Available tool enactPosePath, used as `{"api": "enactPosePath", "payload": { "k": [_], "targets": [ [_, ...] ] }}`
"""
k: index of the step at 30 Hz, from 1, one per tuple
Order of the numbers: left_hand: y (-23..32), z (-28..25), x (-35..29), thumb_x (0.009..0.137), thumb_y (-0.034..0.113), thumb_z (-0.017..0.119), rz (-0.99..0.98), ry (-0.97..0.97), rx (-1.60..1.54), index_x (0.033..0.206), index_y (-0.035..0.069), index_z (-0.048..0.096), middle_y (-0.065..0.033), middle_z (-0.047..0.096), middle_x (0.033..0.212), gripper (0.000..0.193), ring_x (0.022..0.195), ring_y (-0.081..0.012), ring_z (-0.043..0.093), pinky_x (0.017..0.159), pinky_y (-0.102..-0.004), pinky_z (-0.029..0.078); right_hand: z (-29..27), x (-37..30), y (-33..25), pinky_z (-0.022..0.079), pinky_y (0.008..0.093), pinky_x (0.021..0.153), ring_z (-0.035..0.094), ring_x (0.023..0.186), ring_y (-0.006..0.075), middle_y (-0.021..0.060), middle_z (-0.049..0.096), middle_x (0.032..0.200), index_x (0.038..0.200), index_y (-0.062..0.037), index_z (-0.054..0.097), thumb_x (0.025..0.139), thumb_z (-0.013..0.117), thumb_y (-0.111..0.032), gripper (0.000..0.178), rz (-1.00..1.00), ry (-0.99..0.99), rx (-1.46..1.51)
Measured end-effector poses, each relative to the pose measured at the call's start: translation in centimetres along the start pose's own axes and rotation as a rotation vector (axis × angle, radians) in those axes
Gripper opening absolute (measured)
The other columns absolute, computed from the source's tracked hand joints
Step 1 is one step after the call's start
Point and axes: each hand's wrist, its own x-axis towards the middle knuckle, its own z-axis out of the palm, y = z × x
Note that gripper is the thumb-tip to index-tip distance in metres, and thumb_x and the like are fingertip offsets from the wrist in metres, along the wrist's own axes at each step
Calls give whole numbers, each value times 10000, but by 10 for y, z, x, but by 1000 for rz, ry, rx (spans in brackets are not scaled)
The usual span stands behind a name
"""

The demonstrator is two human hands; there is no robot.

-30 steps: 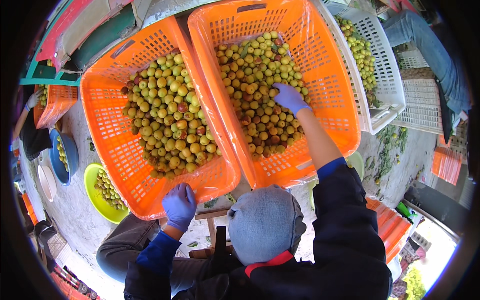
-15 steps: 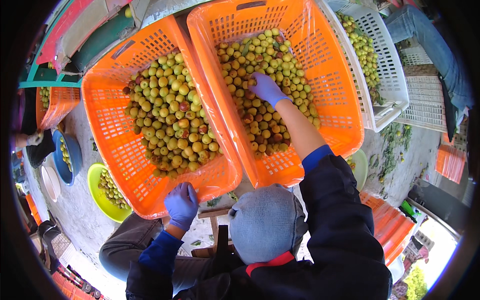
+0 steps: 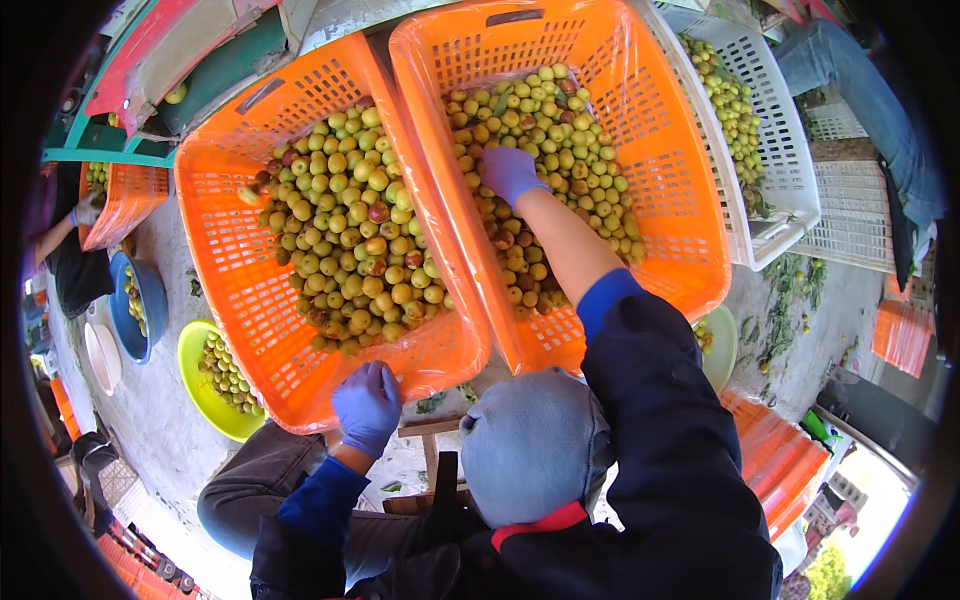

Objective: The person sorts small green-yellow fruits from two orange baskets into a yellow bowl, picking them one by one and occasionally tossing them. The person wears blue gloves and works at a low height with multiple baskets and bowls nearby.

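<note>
My right hand [image 3: 512, 172], in a purple glove, reaches down into the jujubes [image 3: 570, 150] in the right orange crate [image 3: 665, 215]. Its fingertips are hidden among the fruit, so their grip cannot be told. My left hand [image 3: 367, 410], gloved the same way, is closed at the near rim of the left orange crate [image 3: 225, 285]; whatever its curled fingers hold is hidden. More green, yellow and reddish-brown jujubes [image 3: 350, 215] are heaped in that crate. One blurred fruit [image 3: 250, 195] shows at the heap's left side. Clear plastic lines both crates.
A white crate of green fruit [image 3: 795, 170] stands against the right crate. Left on the floor are a yellow-green bowl [image 3: 195, 385] and a blue basin [image 3: 125, 325], both with fruit. Wrapped orange crates [image 3: 770, 455] sit lower right. Another person's gloved hand [image 3: 88, 208] is at far left.
My right hand has moved left and deeper among the jujubes. A blurred fruit now shows at the left crate's heap. My left hand stays at the rim; the view has shifted slightly.
</note>
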Motion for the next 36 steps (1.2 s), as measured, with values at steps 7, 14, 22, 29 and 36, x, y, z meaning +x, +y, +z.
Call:
{"api": "enactPosePath", "payload": {
  "k": [7, 14, 22, 29, 36],
  "targets": [
    [-2, 2, -3, 869, 207, 532, -9, 7, 26, 758, 99, 561, -92, 588, 677, 157, 612, -304, 593, 534, -430, 446, 14, 15, -16, 521, 356, 702, 679, 893, 249, 45, 705, 923, 1074, -165, 684, 856, 596, -161, 235, -99, -54, -379],
    [-1, 0, -7, 874, 237, 568, -67, 1, -23, 865, 78, 601, -114, 619, 793, 163, 669, -303, 621, 580, -417, 478, -75, -101, 3, 517, 404, 722, 649, 906, 308, 117, 681, 966, 1135, -173, 604, 854, 628, -326, 321, -54, 101, 250],
    [76, -71, -11, 837, -13, 653, -6, 150, -1498, 1444, 83, 363, -76, 496, 1295, 679, 903, -105, 565, 766, -232, 488, -206, -291, -83, 497, 398, 634, 637, 791, 286, 73, 604, 914, 1158, -203, 580, 843, 630, -328, 343, -485, 286, 260],
    [88, -147, -69, 887, -41, 588, 77, 228, -1871, 1358, 28, 478, -77, 605, 1191, 488, 995, -128, 596, 843, -248, 521, -226, -376, -171, 514, 378, 694, 642, 863, 284, 74, 605, 981, 1161, -154, 574, 809, 679, -236, 377, -679, 230, 335],
    [38, -151, -108, 948, 164, 572, 210, -30, -2512, 1349, 7, 432, -112, 612, 1154, 453, 918, -147, 630, 840, -272, 542, -203, -408, -210, 500, 318, 871, 626, 1009, 204, 91, 636, 1091, 1172, -62, 567, 784, 713, -34, 415, -656, 86, 854]
  ]
}}
